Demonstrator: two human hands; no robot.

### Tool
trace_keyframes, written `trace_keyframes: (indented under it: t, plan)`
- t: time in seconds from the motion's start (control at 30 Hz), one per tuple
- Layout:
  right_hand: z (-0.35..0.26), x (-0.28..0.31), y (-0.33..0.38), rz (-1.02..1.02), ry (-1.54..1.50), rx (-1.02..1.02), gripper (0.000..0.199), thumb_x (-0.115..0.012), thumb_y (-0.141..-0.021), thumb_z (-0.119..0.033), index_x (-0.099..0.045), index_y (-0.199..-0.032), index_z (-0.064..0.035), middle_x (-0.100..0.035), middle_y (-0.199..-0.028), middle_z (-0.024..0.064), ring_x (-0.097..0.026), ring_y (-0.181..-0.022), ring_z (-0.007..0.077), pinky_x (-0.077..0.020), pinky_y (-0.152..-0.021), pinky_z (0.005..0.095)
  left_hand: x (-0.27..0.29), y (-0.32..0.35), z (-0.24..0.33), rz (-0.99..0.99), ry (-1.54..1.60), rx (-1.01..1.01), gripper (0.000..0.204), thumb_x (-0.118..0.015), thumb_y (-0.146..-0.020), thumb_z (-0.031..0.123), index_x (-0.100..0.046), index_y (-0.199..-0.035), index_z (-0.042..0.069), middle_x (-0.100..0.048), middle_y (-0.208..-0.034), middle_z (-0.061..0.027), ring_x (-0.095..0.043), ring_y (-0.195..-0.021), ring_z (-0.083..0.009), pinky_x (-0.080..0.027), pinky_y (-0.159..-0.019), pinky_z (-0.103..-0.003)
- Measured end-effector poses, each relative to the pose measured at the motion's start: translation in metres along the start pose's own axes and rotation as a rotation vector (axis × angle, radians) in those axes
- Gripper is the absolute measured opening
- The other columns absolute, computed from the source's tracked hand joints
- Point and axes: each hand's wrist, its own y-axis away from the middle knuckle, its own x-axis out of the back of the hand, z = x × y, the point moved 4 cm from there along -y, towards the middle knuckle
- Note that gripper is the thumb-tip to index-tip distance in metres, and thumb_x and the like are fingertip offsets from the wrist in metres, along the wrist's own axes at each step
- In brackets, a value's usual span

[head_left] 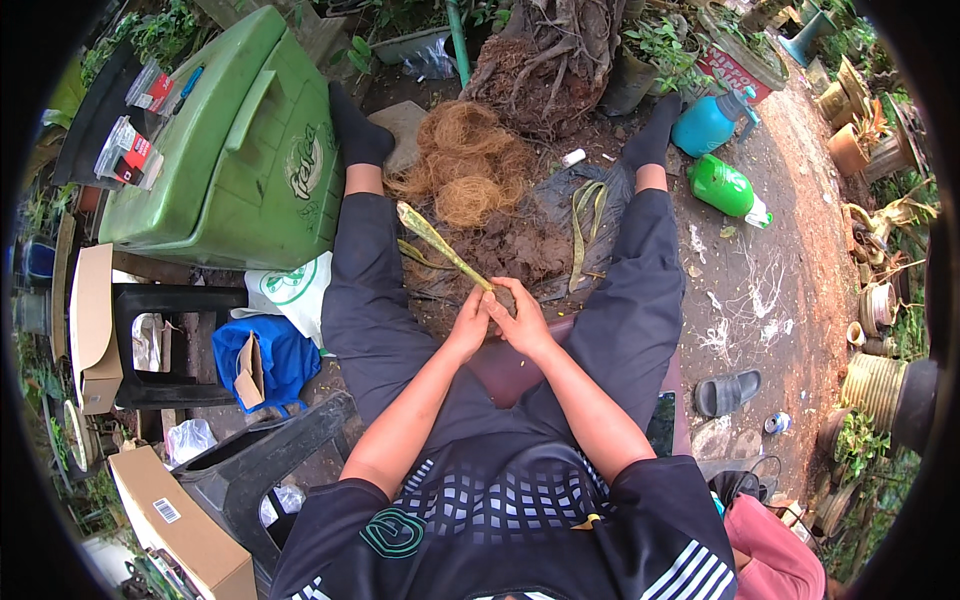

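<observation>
The left hand (468, 322) and the right hand (520, 318) meet between the person's knees, fingers curled shut around the lower end of a long yellow-green leaf strip (440, 243). The strip runs up and to the left from the 2 hands, its free end out over the ground beside the left leg. What the fingers press at the very base of the strip is hidden by the knuckles.

Just beyond the hands lies a dark mound of soil and bark (520, 245) on a black sheet, and past it a tangle of brown coconut fibre (470, 165). To the right of the right hand, more limp green strips (585, 215) lie on the same sheet. Farther out on that side stand a blue spray bottle (705, 122) and a green bottle (727, 187), near the right foot. A grey sandal (728, 390) sits on the bare ground, down to the right of the hands.

To the left of the left hand, past the leg, a large green bin (235, 150) lies on its side, with a blue bag (255, 362) and cardboard boxes (95, 330) nearer the person.
</observation>
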Motion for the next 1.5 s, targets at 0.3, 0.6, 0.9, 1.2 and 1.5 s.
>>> trace_keyframes:
  t: [0.3, 0.6, 0.9, 1.2, 1.5]
  plan:
    - [-0.001, 0.004, 0.001, 0.172, 0.05, 0.212, 0.028, -0.053, -0.096, -0.021, -0.061, -0.115, -0.0021, -0.064, -0.112, 0.0165, -0.064, -0.103, 0.0343, -0.0494, -0.088, 0.0392, 0.002, -0.002, -0.017, -0.032, -0.116, -0.126, 0.04, -0.041, -0.104, 0.037, -0.048, -0.125, 0.003, -0.058, -0.104, -0.0109, -0.056, -0.099, -0.019, -0.044, -0.087, -0.034]
    - [0.01, 0.003, -0.004, 0.076, -0.109, 0.072, 0.044, -0.058, -0.095, -0.029, -0.05, -0.132, -0.0058, -0.062, -0.117, 0.0143, -0.061, -0.107, 0.0259, -0.0506, -0.087, 0.0363, 0.002, -0.002, -0.011, 0.027, -0.103, -0.25, 0.041, -0.038, -0.104, 0.035, -0.046, -0.13, 0.005, -0.059, -0.111, -0.0146, -0.059, -0.102, -0.0259, -0.045, -0.089, -0.037]
    - [0.016, -0.006, 0.0, -0.064, -0.381, -0.023, 0.045, -0.058, -0.097, -0.032, -0.048, -0.135, -0.0088, -0.062, -0.101, 0.0075, -0.061, -0.08, 0.0109, -0.0501, -0.054, 0.0239, 0.006, 0.002, -0.011, -0.101, -0.084, -0.128, 0.03, -0.039, -0.104, 0.026, -0.046, -0.126, 0.008, -0.059, -0.107, -0.0099, -0.059, -0.094, -0.0162, -0.048, -0.08, -0.032]
    - [0.017, -0.003, 0.002, 0.1, -0.376, -0.05, 0.037, -0.039, -0.105, -0.037, -0.058, -0.12, -0.0095, -0.061, -0.085, -0.0006, -0.053, -0.06, 0.006, -0.0432, -0.049, 0.0205, -0.008, 0.007, 0.0, -0.116, -0.105, -0.171, 0.038, -0.041, -0.104, 0.032, -0.042, -0.132, 0.006, -0.06, -0.096, -0.007, -0.059, -0.079, -0.0143, -0.049, -0.071, -0.028]
    - [0.019, -0.011, 0.007, -0.066, -0.732, -0.18, 0.048, -0.033, -0.104, -0.049, -0.042, -0.137, -0.0163, -0.056, -0.115, 0.0046, -0.06, -0.078, 0.0141, -0.051, -0.059, 0.0268, -0.004, 0.006, -0.005, -0.063, -0.206, -0.097, 0.057, -0.044, -0.101, 0.048, -0.038, -0.138, 0.006, -0.064, -0.108, -0.0136, -0.066, -0.092, -0.0239, -0.051, -0.077, -0.035]
